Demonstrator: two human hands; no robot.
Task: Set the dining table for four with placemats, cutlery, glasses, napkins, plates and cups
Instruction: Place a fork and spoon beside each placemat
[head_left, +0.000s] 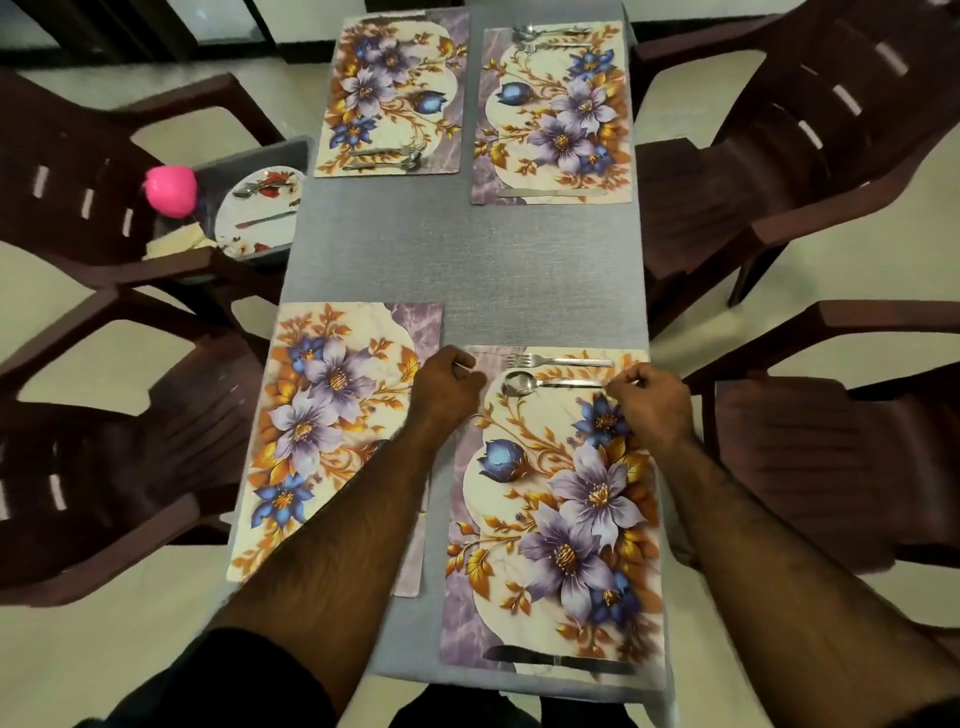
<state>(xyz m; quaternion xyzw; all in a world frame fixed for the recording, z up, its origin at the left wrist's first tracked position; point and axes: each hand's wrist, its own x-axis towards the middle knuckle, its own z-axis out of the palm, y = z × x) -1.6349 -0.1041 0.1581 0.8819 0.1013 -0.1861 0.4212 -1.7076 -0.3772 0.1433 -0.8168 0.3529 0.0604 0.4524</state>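
I'm pinching the handle end of the spoon (540, 383) with my right hand (649, 402) fingers, lining it up just below the fork (558, 360) at the far edge of the near-right placemat (550, 519) on the bench (457, 249), while my left hand (449, 382) is sitting curled up, holding nothing that I can see, beside the mat.

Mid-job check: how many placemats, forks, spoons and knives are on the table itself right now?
Placemats: 4
Forks: 3
Spoons: 3
Knives: 2
Total: 12
The far-left pair is small, so calling it a fork and a spoon is my best reading.
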